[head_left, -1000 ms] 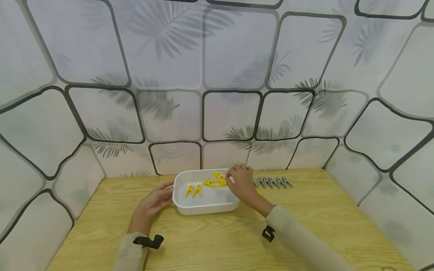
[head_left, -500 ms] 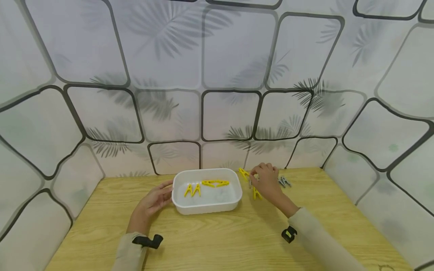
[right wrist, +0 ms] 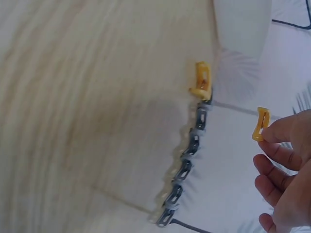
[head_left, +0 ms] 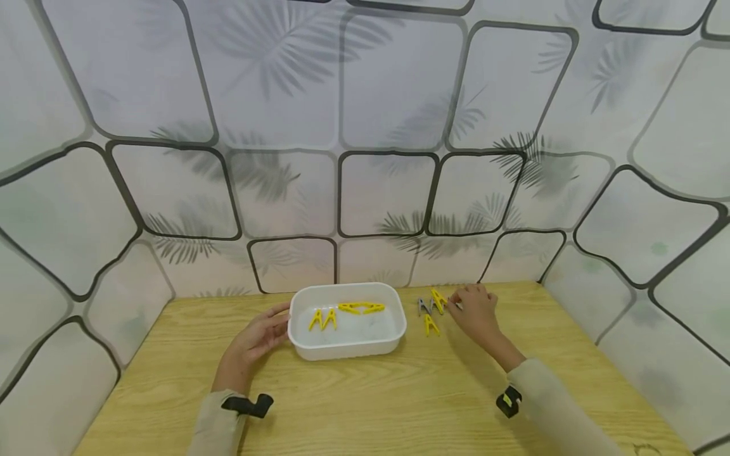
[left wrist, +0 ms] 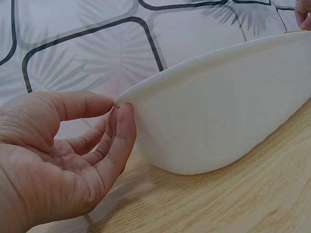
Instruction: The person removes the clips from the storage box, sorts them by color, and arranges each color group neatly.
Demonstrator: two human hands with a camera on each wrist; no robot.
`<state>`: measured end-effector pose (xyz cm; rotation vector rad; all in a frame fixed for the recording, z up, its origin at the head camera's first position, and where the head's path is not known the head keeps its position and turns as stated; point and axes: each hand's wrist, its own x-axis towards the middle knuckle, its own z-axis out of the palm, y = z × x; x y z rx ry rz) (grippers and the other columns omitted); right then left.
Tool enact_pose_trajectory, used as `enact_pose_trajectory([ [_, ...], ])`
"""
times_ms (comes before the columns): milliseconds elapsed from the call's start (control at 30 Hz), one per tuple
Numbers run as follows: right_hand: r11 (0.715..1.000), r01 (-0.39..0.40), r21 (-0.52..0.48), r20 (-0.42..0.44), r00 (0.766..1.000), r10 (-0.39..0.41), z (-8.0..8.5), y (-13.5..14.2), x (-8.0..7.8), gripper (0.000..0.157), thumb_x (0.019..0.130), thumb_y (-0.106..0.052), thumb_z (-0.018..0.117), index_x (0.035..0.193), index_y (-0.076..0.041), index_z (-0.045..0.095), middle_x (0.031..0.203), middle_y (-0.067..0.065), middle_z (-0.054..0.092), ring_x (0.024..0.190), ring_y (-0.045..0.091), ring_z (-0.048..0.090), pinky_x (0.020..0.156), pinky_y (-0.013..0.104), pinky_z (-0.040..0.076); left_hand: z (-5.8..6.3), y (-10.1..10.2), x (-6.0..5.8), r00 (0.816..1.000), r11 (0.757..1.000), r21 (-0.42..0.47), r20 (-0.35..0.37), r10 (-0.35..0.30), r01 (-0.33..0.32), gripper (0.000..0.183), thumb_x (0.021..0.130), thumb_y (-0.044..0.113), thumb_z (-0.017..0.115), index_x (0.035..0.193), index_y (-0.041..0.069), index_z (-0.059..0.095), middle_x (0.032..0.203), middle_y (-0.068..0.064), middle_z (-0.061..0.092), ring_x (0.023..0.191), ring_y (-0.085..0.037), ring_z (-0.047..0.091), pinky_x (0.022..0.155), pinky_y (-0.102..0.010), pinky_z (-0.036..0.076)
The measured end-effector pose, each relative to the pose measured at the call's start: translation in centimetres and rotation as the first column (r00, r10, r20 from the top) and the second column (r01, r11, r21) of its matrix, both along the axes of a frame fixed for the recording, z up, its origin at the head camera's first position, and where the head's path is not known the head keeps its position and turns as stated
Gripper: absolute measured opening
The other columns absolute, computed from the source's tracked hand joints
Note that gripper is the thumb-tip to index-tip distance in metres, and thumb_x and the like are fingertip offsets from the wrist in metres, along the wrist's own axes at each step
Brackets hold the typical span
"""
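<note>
Six yellow clips (head_left: 317, 319): four in the white tray (head_left: 350, 351), a loose clip (head_left: 431, 325) at its 3 o'clock, a held clip (head_left: 437, 296) pinched by the right hand (head_left: 474, 311). At least five grey clips (right wrist: 182, 170), 2-3 o'clock. Table's (head_left: 353, 399) far edge just behind, 12; wood spreads toward 6. Left hand (head_left: 261, 337) pinches tray rim, 9.

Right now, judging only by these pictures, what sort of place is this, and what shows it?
Probably an indoor tabletop workspace, though the room beyond is hidden: a wood-grain table, patterned walls behind it and at both sides, and a tub holding yellow clips.
</note>
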<state>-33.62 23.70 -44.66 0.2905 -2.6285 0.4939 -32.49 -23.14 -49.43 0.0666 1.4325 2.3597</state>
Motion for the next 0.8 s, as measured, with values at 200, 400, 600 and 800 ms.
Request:
enact_pose_trajectory([
  [200,0.997,0.026,0.071,0.068,0.997,-0.031,-1.3,1.1,0.2,0.014,0.093,-0.016,0.074,0.082,-0.010,0.069,0.093,0.013,0.065,0.094,0.038,0.053,0.089,0.066,0.036,-0.1,-0.1,-0.1,1.000,1.000,0.000,0.001,-0.007,0.007,0.027,0.108,0.005,0.046,0.132,0.015,0.055,0.107,0.003,0.070,0.094,-0.006,0.067,0.079,-0.020,0.058],
  [400,0.993,0.042,0.113,0.117,0.992,-0.056,-2.1,1.6,0.4,0.019,0.095,-0.013,0.069,0.076,-0.013,0.065,0.090,0.011,0.063,0.091,0.038,0.052,0.083,0.060,0.035,-0.1,-0.2,0.0,1.000,1.000,0.001,0.001,-0.010,0.010,0.027,0.109,0.005,0.045,0.131,0.017,0.055,0.106,0.004,0.070,0.094,-0.006,0.067,0.079,-0.021,0.058],
  [600,0.991,0.054,0.123,0.149,0.986,-0.073,-2.7,1.5,0.5,0.021,0.094,-0.012,0.068,0.074,-0.014,0.065,0.093,0.013,0.065,0.097,0.041,0.053,0.088,0.064,0.036,-0.2,-0.1,0.0,1.000,1.000,0.012,0.001,-0.013,0.013,0.026,0.108,0.005,0.047,0.127,0.018,0.057,0.106,0.003,0.070,0.095,-0.007,0.067,0.081,-0.022,0.058],
  [800,0.991,0.052,0.122,0.131,0.989,-0.068,-3.4,1.6,0.8,0.022,0.093,-0.013,0.071,0.073,-0.013,0.063,0.092,0.013,0.065,0.101,0.042,0.053,0.092,0.068,0.035,-0.3,0.0,-0.2,0.999,1.000,-0.017,-0.022,-0.023,0.023,0.025,0.108,0.005,0.046,0.125,0.021,0.058,0.107,0.003,0.070,0.096,-0.006,0.067,0.081,-0.022,0.058],
])
